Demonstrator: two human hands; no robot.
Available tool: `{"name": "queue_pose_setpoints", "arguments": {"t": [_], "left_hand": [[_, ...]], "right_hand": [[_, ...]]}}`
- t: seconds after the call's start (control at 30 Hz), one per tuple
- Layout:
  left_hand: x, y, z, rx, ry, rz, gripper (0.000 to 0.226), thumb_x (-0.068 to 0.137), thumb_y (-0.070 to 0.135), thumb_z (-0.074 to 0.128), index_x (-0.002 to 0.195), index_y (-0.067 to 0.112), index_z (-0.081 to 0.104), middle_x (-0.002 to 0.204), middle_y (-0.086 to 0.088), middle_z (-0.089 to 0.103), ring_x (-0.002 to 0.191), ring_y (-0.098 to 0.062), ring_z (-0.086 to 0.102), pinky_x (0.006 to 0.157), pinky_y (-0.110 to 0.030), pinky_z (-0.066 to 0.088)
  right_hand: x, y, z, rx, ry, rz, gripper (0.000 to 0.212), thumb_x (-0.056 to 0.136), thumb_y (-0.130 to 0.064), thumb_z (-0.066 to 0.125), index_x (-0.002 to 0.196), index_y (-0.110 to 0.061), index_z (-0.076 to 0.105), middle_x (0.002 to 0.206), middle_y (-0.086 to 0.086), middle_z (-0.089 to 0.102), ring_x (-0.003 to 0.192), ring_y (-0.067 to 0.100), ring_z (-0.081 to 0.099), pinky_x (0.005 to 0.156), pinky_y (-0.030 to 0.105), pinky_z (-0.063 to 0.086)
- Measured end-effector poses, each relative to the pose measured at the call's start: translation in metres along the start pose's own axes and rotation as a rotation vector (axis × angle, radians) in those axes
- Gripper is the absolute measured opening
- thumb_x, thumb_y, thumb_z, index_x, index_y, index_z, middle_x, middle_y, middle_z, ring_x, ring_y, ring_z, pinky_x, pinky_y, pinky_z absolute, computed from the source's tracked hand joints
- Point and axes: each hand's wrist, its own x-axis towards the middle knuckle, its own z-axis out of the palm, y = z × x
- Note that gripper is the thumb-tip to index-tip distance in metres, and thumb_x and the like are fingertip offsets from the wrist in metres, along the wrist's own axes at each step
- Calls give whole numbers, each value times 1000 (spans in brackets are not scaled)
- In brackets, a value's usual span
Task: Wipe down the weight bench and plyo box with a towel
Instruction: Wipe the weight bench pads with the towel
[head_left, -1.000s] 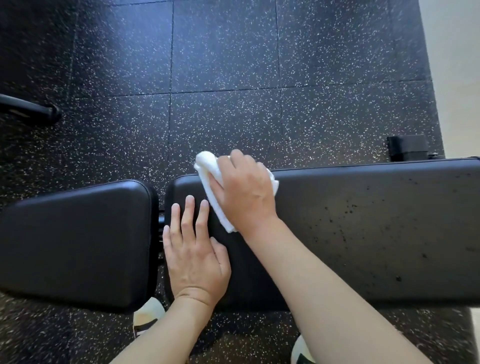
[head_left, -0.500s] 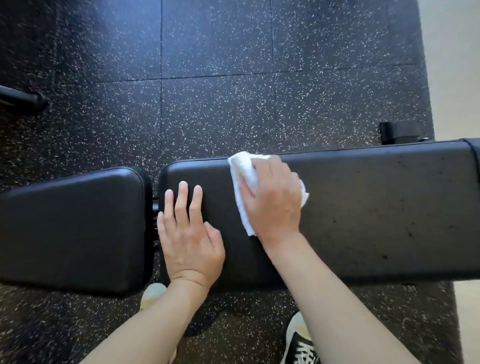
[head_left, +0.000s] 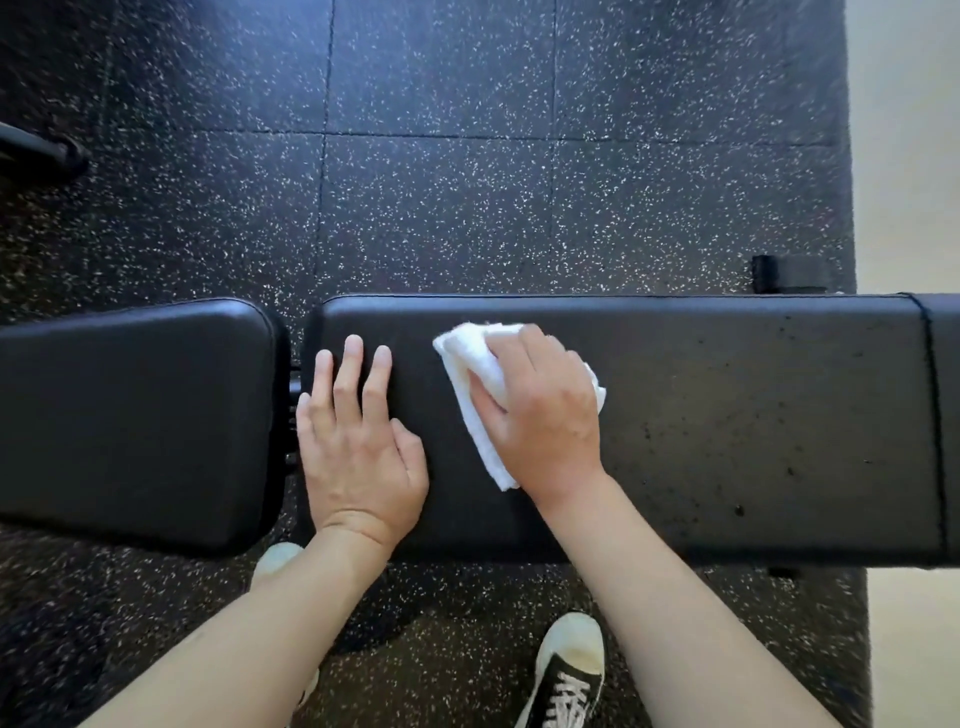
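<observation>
Black rubber gym flooring (head_left: 441, 208) flecked with white is filling the scene, laid in square tiles, with a strip of pale floor (head_left: 909, 156) running down the right edge. Across the middle, a black padded vinyl weight bench (head_left: 727, 415) is lying in two sections: a long pad stretching to the right and a shorter black seat pad (head_left: 135, 421) to the left, the two separated by a narrow gap where the frame is showing.

A person is leaning over the long pad from the near side. The left hand (head_left: 358, 441) is resting flat on the pad near its left end, fingers straight and slightly spread, holding nothing. The right hand (head_left: 545, 410) is pressing down on a folded white terry towel (head_left: 478, 395), fingers curled over its top so that they are gripping the cloth against the vinyl. The towel is sitting on the long pad just right of the left hand, toward the far edge, with one corner sticking out beyond the fingertips and another trailing toward the wrist.

Small dark specks are dotting the pad surface to the right of the towel. Below the bench, a black canvas sneaker with white laces and toe cap (head_left: 566, 670) is standing on the flooring, and part of a second pale shoe (head_left: 275, 558) is peeking out by the left forearm. A dark bench foot (head_left: 789, 273) is showing beyond the far edge.
</observation>
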Motion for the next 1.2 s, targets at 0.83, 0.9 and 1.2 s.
{"name": "queue_pose_setpoints", "arguments": {"t": [0.83, 0.9, 1.2], "left_hand": [[-3, 2, 0, -43, 16, -19, 68, 92, 24, 43, 160, 18, 39, 172, -6, 29, 160, -34, 22, 123, -60, 27], [-5, 2, 0, -50, 17, -14, 69, 92, 24, 43, 160, 18, 38, 172, -6, 29, 160, -34, 21, 123, -60, 27], [-3, 2, -1, -76, 35, -19, 68, 92, 25, 42, 160, 19, 38, 172, -5, 29, 160, -33, 21, 124, -60, 27]], "right_hand": [[-48, 8, -15, -56, 30, 42, 16, 95, -27, 67, 98, -11, 66, 91, 6, 61, 73, 30, 54, 66, 44, 42], [-95, 13, -35, -57, -28, 59, 15, 98, -27, 65, 103, -13, 69, 93, 2, 62, 72, 25, 53, 66, 43, 44], [-7, 41, -25, -225, 98, 129, 31, 97, -31, 50, 113, -8, 63, 97, 13, 59, 83, 35, 52, 67, 45, 44]]}}
